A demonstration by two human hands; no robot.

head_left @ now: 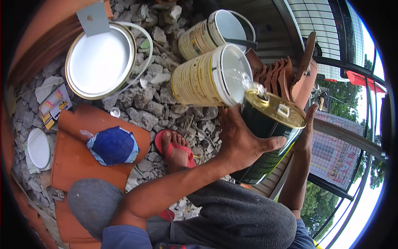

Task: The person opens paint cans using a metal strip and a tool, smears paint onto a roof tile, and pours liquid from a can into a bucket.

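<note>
A dark green metal can [259, 155] with a gold top is held tilted between my two hands. My left hand [244, 139] wraps round its near left side, thumb stretched across the front. My right hand [306, 128] presses against its right side, with most of the fingers hidden behind the can. Clear liquid [240, 76] spills from the can's spout into the mouth of a white plastic pail [197, 81] with a yellowish printed label. The pail leans on its side toward the can.
A second pail [192, 41] with a dark-handled tool lies behind the first. At left sits a large paint bucket [99, 62] with a white surface. A blue cloth bundle [112, 145] rests on orange roof tiles [78, 170]. Broken rubble [145, 97] covers the ground; stacked tiles [286, 76] stand right.
</note>
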